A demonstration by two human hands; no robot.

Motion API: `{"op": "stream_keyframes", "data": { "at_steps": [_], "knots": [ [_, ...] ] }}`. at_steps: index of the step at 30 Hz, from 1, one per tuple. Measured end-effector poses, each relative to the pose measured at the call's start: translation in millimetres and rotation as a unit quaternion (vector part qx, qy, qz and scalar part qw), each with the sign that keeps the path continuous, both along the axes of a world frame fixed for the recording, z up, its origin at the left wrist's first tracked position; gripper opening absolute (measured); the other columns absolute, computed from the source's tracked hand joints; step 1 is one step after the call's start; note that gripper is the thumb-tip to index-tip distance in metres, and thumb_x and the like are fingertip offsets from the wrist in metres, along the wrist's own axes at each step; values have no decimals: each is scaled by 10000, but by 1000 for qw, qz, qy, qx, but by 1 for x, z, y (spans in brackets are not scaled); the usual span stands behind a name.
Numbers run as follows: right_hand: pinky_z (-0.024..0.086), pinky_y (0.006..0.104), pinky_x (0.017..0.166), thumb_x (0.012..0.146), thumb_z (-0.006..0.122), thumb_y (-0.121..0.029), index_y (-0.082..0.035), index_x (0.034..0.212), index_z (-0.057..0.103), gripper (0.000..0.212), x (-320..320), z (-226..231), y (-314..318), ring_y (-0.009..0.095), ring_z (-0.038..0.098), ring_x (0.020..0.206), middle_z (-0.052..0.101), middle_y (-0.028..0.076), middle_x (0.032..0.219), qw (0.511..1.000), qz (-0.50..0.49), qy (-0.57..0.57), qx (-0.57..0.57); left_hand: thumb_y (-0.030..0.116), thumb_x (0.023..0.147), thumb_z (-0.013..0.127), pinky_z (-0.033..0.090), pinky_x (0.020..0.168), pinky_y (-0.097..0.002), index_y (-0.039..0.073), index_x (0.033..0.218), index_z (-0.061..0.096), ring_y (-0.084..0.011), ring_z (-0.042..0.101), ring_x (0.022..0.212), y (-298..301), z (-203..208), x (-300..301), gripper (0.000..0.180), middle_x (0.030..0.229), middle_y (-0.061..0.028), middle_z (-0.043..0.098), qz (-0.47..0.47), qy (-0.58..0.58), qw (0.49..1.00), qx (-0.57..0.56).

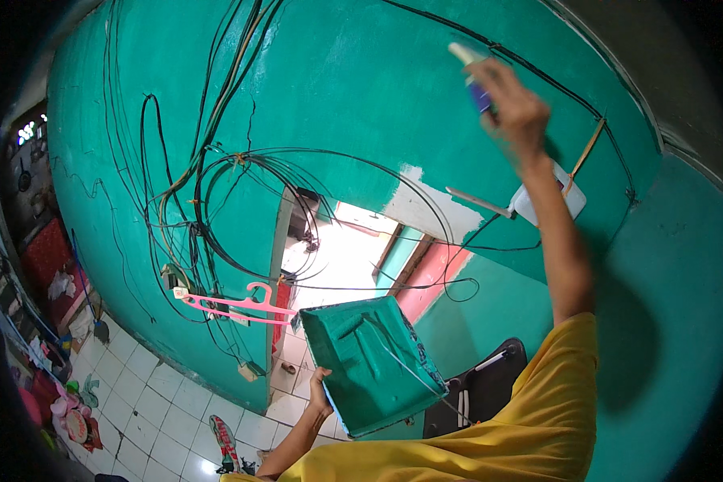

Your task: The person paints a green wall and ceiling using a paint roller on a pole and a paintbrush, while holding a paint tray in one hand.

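Note:
My left hand (320, 394) grips the near left edge of a paint tray (361, 365), which is tilted and coated inside with green paint. A thin pale stick or wire lies across the tray. Raised at the upper right, my right hand (520, 116) is closed around a paintbrush (479, 95) with a purple-blue part and a pale end. Motion blurs this hand slightly. The brush is close to the green wall (361, 88), below a black cable; whether it touches the wall I cannot tell.
Looped black cables (217, 173) hang on the wall, with a pink hanger (241, 306) below. A white router (548, 193) hangs near my right forearm, beside a white unpainted patch (438, 205). A black chair (482, 386) stands behind the tray. Clutter (72, 422) lies on the tiled floor at left.

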State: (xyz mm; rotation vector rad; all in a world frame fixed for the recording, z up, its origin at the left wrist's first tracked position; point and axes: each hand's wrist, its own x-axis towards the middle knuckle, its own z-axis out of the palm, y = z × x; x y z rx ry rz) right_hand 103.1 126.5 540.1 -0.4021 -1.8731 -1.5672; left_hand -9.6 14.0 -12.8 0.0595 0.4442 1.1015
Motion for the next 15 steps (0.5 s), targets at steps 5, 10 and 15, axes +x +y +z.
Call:
{"op": "stream_keyframes", "data": {
  "at_steps": [5, 10, 15],
  "knots": [
    [458, 285, 491, 633, 679, -58, -166, 992, 653, 375, -2, -72, -3, 189, 596, 591, 617, 34, 1032, 991, -20, -87, -101, 334, 663, 522, 490, 761, -417, 60, 1013, 554, -273, 572, 825, -1, 8, -1, 445, 920, -112, 584, 2, 20, 999, -27],
    [344, 263, 413, 750, 687, -107, -50, 914, 645, 178, -29, -66, -19, 94, 477, 470, 574, 41, 628, 920, 144, 79, -356, 336, 674, 514, 493, 757, -415, 52, 1030, 543, -275, 574, 812, 3, 6, -5, 456, 929, -119, 583, 11, 5, 1000, 2],
    [287, 240, 396, 765, 691, -155, -41, 886, 673, 167, -9, 13, 12, 68, 418, 453, 530, 17, 549, 966, -8, 169, -196, 336, 677, 513, 494, 753, -416, 54, 1028, 537, -275, 572, 810, 3, 7, -3, 450, 924, -116, 581, 7, 19, 1000, -6]
  ]
}}
